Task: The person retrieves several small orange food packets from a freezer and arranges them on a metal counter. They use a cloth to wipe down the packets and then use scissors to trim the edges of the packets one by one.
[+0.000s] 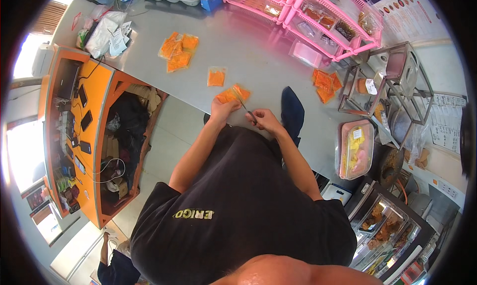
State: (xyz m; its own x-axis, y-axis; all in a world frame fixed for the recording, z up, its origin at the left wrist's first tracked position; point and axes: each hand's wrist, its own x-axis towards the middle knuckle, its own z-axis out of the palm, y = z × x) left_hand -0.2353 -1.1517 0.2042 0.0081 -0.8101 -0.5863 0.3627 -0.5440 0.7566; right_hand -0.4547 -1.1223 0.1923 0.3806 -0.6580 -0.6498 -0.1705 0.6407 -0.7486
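Observation:
My left hand point(222, 109) pinches the near edge of clear plastic sachets with orange contents point(225, 96), just over the front edge of the steel table. In my right hand point(266, 120) is a pair of scissors point(251, 115), its blades lying across the middle of these sachets. Whether the sachets are joined there cannot be made out. One single orange sachet point(216, 77) lies flat just beyond my left hand. Farther left is a loose group of several sachets point(179, 61). Another small pile point(325, 84) rests to the right, past a dark blue cloth point(292, 109).
Pink plastic racks point(287, 12) line the back of the steel table point(253, 53). A metal frame stand point(387, 87) and a lidded food container point(356, 149) stand at right. An orange counter point(89, 135) with phones is at left. Behind me is another person's arm point(105, 249).

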